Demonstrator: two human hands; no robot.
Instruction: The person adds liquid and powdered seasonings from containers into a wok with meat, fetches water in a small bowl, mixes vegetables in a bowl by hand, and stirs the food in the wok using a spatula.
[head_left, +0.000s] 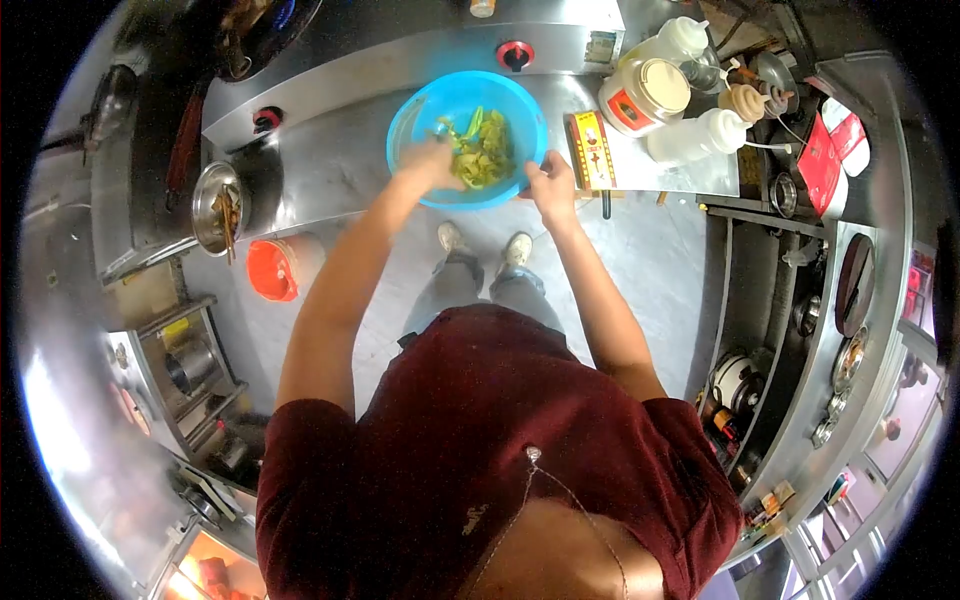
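A blue plastic bowl [535, 110] stands on the steel counter in front of me, with green and yellowish leafy vegetables [485, 152] in it. My left hand [428, 165] reaches over the bowl's left side, down at the vegetables. Its fingers are smeared by motion, so what they hold is not clear. At the bowl's right edge, my right hand [551, 187] is closed on the rim, thumb up. A yellow and red box [592, 150] lies just right of that hand.
A steel bowl [210, 222] with chopsticks sits at the counter's left end. Below it on the floor is a red-lined bucket [275, 270]. Squeeze bottles [700, 138] and a white tub [648, 97] crowd the right. Red stove knobs [515, 55] line the back.
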